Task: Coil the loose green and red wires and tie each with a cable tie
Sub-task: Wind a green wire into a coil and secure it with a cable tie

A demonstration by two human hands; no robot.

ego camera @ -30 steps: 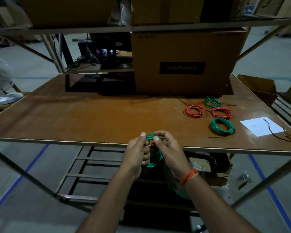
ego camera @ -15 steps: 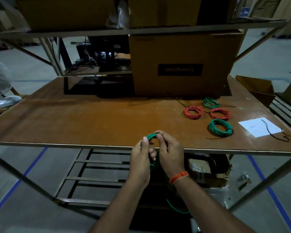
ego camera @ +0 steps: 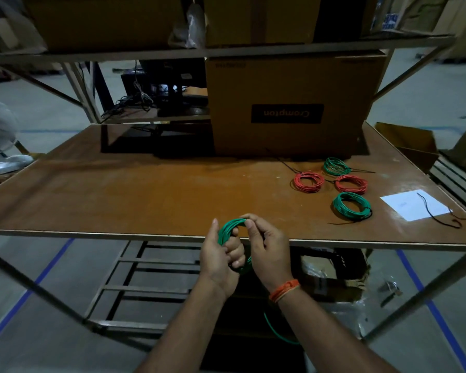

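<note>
Left hand (ego camera: 221, 254) fingers gripping green coil (ego camera: 228, 230); right hand (ego camera: 267, 246) fingers pinching its top, feeding wire. Coil sitting between both hands, looking light and springy; best gripping across bundled loops.

Dim warehouse: brown worktable (ego camera: 145, 195), metal shelving (ego camera: 226, 51), grey floor (ego camera: 38, 332) with blue lines.

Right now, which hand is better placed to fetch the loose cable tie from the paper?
Right hand: the tie lies on its side, and the left hand grips the coil.
</note>
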